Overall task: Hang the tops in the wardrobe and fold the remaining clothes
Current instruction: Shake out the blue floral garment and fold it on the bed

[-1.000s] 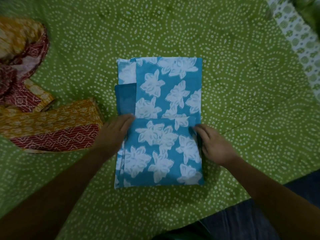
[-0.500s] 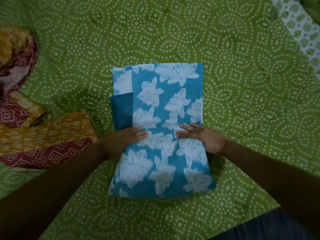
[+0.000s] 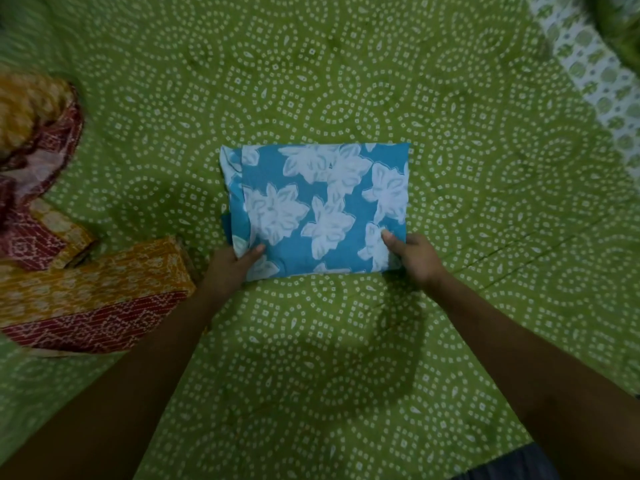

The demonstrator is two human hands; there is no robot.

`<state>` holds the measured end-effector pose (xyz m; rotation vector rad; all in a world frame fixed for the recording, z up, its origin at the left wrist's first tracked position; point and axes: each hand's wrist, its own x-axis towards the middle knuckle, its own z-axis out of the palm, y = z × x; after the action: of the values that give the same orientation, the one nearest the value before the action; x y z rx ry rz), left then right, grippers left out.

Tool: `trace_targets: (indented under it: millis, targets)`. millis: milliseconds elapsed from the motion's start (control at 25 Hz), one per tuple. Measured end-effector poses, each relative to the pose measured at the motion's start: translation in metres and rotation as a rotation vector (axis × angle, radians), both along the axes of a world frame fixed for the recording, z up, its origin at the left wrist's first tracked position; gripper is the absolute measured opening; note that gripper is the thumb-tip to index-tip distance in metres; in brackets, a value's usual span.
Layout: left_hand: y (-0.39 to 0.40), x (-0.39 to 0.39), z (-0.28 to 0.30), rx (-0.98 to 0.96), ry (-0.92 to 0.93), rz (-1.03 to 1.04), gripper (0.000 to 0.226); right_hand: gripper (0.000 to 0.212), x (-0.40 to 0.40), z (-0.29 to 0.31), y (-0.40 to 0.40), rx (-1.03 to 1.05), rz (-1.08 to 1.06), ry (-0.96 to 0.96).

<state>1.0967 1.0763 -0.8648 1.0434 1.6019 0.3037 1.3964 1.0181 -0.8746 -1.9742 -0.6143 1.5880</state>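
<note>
A blue garment with white flowers [image 3: 322,206] lies folded into a compact rectangle in the middle of the green bedsheet [image 3: 346,81]. My left hand [image 3: 230,268] grips its near left corner, thumb on top of the cloth. My right hand [image 3: 414,256] grips its near right corner, thumb pressed on the fabric. A strip of plain blue lining shows at the garment's left edge.
A folded orange and maroon patterned cloth [image 3: 93,299] lies at the left. Behind it sits a crumpled heap of orange and maroon fabric [image 3: 31,140]. A white and green pillow [image 3: 595,71] lies at the top right. The bed's near edge runs at the lower right.
The long blue garment has been folded in half, its near part laid over the far part. Both hands moved from its middle to the near corners of the smaller rectangle.
</note>
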Motion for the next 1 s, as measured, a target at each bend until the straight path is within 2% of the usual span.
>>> trace_targets:
  millis: [120, 160, 280, 320, 360, 440, 520, 560, 640, 720, 760, 800, 880, 960, 1000]
  targets:
    - [-0.005, 0.000, 0.005, -0.038, 0.086, 0.025, 0.021, 0.027, -0.009, 0.010, 0.001, 0.072, -0.045, -0.367]
    - [-0.004, 0.003, 0.005, -0.103, 0.070, 0.109, 0.028, 0.028, -0.014, 0.013, 0.004, 0.085, -0.102, -0.365]
    - [0.013, 0.020, 0.017, -0.269, -0.163, 0.470, 0.060, 0.041, -0.026, 0.012, 0.023, 0.076, -0.242, -0.203]
    - [0.023, 0.026, 0.017, -0.229, -0.192, 0.536, 0.069, 0.042, -0.026, 0.012, 0.031, 0.099, -0.273, -0.165]
    - [0.032, 0.031, 0.015, -0.128, -0.132, 0.537, 0.064, 0.039, -0.025, 0.011, 0.039, 0.144, -0.303, -0.116]
    - [0.043, 0.039, 0.013, 0.165, 0.155, 0.364, 0.044, 0.033, -0.017, 0.010, 0.051, 0.240, -0.320, -0.001]
    - [0.039, 0.039, 0.005, 0.390, 0.340, 0.202, 0.043, 0.030, -0.014, 0.008, 0.054, 0.288, -0.279, 0.035]
    - [0.035, 0.036, -0.001, 0.424, 0.420, 0.153, 0.043, 0.030, -0.014, 0.006, 0.054, 0.281, -0.253, -0.006]
    - [0.026, 0.031, -0.007, 0.355, 0.587, 0.080, 0.039, 0.033, -0.019, 0.008, 0.054, 0.217, -0.154, -0.267]
    - [0.021, 0.032, -0.004, 0.377, 0.814, 0.056, 0.038, 0.043, -0.027, 0.012, 0.054, 0.173, -0.025, -0.789]
    - [0.023, 0.039, -0.001, 0.512, 0.916, 0.032, 0.043, 0.048, -0.035, 0.017, 0.057, 0.234, 0.044, -1.023]
    - [0.025, 0.052, 0.001, 0.674, 0.924, -0.026, 0.051, 0.051, -0.048, 0.022, 0.061, 0.352, 0.126, -1.121]
    - [0.033, 0.082, -0.004, 0.868, 0.833, -0.372, 0.061, 0.052, -0.074, 0.013, 0.069, 0.556, 0.399, -1.048]
    - [0.043, 0.100, -0.022, 0.814, 0.799, -0.696, 0.057, 0.056, -0.085, -0.010, 0.078, 0.561, 0.659, -1.018]
    - [0.055, 0.099, -0.035, 0.766, 0.814, -0.710, 0.057, 0.060, -0.078, -0.023, 0.089, 0.523, 0.713, -1.078]
